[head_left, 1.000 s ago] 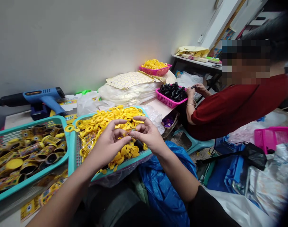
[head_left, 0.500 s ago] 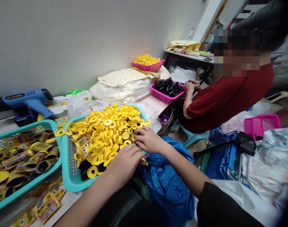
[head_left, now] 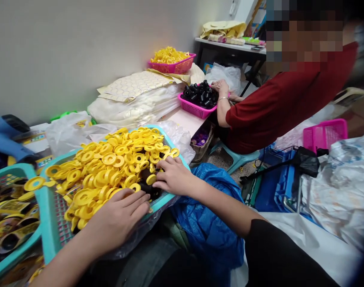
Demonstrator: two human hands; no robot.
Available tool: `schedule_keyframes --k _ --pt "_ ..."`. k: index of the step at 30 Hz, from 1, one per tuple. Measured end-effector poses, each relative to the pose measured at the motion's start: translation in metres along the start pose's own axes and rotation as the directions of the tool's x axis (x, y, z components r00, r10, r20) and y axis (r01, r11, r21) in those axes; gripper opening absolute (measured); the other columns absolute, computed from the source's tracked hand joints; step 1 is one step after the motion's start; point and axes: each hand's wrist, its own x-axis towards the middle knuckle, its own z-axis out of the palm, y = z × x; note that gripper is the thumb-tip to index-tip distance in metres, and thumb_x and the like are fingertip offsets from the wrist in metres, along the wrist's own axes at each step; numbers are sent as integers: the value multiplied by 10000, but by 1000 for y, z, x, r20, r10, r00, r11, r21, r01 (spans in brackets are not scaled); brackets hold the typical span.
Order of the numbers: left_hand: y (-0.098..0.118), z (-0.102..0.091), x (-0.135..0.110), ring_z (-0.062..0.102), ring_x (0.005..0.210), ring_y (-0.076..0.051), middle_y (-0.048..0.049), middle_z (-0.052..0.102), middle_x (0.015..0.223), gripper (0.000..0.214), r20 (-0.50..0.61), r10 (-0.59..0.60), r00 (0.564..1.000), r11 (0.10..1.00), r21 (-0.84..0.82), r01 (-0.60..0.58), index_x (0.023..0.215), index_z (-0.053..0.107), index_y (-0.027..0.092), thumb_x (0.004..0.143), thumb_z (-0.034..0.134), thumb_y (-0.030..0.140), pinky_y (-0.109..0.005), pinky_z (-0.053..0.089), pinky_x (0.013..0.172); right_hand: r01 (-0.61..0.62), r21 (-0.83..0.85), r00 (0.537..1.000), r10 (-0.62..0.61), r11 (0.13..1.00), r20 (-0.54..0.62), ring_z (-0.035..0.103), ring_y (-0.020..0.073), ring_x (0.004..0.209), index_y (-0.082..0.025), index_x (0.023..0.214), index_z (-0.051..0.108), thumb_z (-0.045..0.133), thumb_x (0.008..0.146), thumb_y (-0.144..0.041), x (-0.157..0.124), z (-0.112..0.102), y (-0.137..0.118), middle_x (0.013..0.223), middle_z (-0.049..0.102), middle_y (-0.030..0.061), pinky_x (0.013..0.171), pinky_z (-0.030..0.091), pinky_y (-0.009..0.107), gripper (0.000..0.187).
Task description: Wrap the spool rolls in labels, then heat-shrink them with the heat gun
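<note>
A turquoise basket (head_left: pixel 47 223) in front of me is heaped with yellow ring-shaped plastic pieces (head_left: pixel 113 159). Some black pieces (head_left: pixel 150 190) show at its near right side. My left hand (head_left: pixel 122 213) lies over the near edge of the heap, its fingers stretched out and nothing visible in them. At the right end of the basket my right hand (head_left: pixel 176 175) reaches in with fingers apart, beside the black pieces and touching the edge of the pile. Whatever lies under the palms is hidden.
Left stands a second turquoise basket (head_left: pixel 14 171) of printed tube-like pieces, behind it a blue heat-gun-shaped tool (head_left: pixel 8 135). Beyond, a person in a red shirt (head_left: pixel 277 103) works at a pink basket (head_left: pixel 196 111) of black parts. A blue plastic bag (head_left: pixel 212 223) hangs at my right.
The view has shifted right and closer. My hands have parted: the left moved left over the yellow pieces, and the small yellow-tipped item near it no longer shows. The co-worker's hand reached into the pink basket.
</note>
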Motion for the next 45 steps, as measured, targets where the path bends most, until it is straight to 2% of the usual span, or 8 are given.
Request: schedule_keyframes --k 8,12,18,23,26,29,38,45 --pt "-13 -11 1 654 994 -146 -29 736 1062 308 44 70 997 997 -33 -69 940 628 191 922 338 92 -316 392 890 -130 64 985 137 989 -106 474 268 1002 -171 849 704 597 867 -401 2 -7 -13 990 649 76 843 307 435 254" --pt "-12 -11 3 655 979 -152 -36 737 1049 319 48 64 997 998 -33 -62 937 631 186 925 327 89 -326 406 871 -236 30 939 236 971 -249 467 280 1047 -150 954 665 545 889 -306 2 -17 -18 1115 634 111 850 296 439 207" --pt "-13 -10 3 665 914 -151 -36 737 1004 301 58 19 998 999 -50 -16 910 622 188 937 329 120 -325 413 856 124 24 981 -119 992 -153 496 234 959 -252 1060 684 493 955 -357 18 0 -12 1068 629 66 762 321 367 241" --pt "-18 -8 -8 657 984 -161 -42 734 1019 251 53 16 998 999 -52 -13 977 613 187 927 375 126 -322 405 879 61 -43 986 -67 997 -155 449 264 974 -182 834 714 515 934 -432 15 7 -1 1081 615 90 778 324 392 335" --pt "-20 -7 -12 662 984 -153 -20 739 1011 204 9 6 1000 998 -67 -5 981 614 201 918 428 147 -311 401 894 34 -66 988 -43 997 -150 425 266 1012 -215 950 705 542 928 -284 15 8 0 1165 582 86 811 322 403 178" --pt "-21 -6 -11 671 977 -146 -10 742 1007 193 -2 6 1000 997 -73 -6 978 619 203 909 448 146 -301 408 891 59 -77 991 -68 995 -116 423 278 1031 -248 991 696 547 907 -232 20 8 -3 1216 549 82 811 325 413 172" --pt "-21 -4 -9 678 981 -153 -18 747 1012 180 -52 15 999 999 -42 -17 932 629 194 901 461 138 -297 441 881 -48 -166 991 27 985 -129 454 286 1008 -126 909 676 471 921 -157 36 17 -30 1087 587 121 793 357 427 207" --pt "-22 -10 -9 635 1101 -162 -36 726 1102 234 -59 -46 997 988 -147 37 1010 659 230 866 508 124 -312 476 942 95 -115 993 -101 989 -54 447 293 1079 -129 949 667 631 797 -274 32 -1 -19 1194 563 130 860 352 427 213"
